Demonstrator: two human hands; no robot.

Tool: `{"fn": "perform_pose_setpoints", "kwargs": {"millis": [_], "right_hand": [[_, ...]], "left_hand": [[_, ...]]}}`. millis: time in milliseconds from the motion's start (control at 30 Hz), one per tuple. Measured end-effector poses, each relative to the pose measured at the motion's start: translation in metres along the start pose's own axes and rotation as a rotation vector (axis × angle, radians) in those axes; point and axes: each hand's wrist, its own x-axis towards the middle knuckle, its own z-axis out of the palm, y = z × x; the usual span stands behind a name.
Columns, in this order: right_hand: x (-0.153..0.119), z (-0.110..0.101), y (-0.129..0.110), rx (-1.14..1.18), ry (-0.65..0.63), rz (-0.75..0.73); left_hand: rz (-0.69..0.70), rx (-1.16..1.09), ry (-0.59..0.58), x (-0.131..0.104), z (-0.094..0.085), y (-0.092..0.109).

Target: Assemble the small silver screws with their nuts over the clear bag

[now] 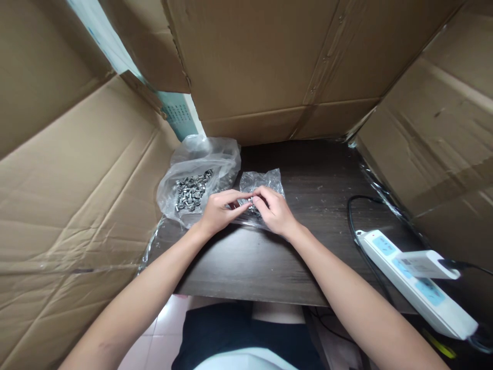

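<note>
Fingertips meeting over the smaller bag, my left hand point(223, 209) and my right hand point(272, 208) pinch a small shiny metal piece point(251, 199) between them. Its exact shape is too small to make out and partly covered by the fingers. Beneath the hands lies a small clear plastic bag point(265, 180), with more metal pieces showing in it near the right fingers. Just left of my left hand, a larger clear plastic bag point(169, 177) gapes wide. Many loose metal screws point(192, 191) with round heads lie inside it.
Cardboard walls point(269, 61) enclose the dark wooden table point(246, 262) at the back and both sides. On the right rests a white power strip point(416, 282) with a white plug-in adapter point(427, 264). A black cable point(349, 216) loops beside it.
</note>
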Motion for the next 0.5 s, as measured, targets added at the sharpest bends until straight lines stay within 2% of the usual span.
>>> {"fn": "perform_pose_setpoints", "kwargs": {"millis": [500], "right_hand": [[0.0002,-0.0009,-0.0020,0.010,-0.001,0.023]], "left_hand": [[-0.001,0.003,0.009,0.0009,-0.0009,0.0011]]}}
